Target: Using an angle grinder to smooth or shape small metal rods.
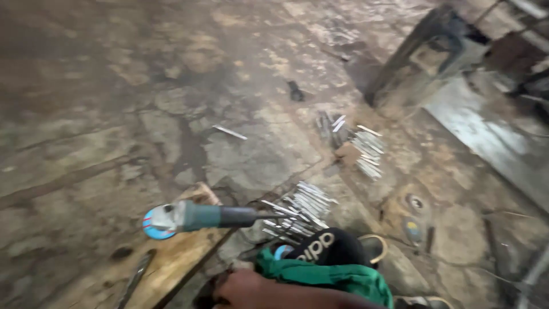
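An angle grinder [194, 217] lies on a wooden board [166, 263] on the floor, untouched; cut metal strips [300, 209] are piled just right of the grinder, more strips [366, 151] beyond; neither hand's fingers are visible, grip unknowable; cutting seems paused

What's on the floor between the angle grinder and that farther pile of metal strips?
In the head view, between the angle grinder and the farther pile of strips lies a nearer pile of metal strips on the cracked floor.
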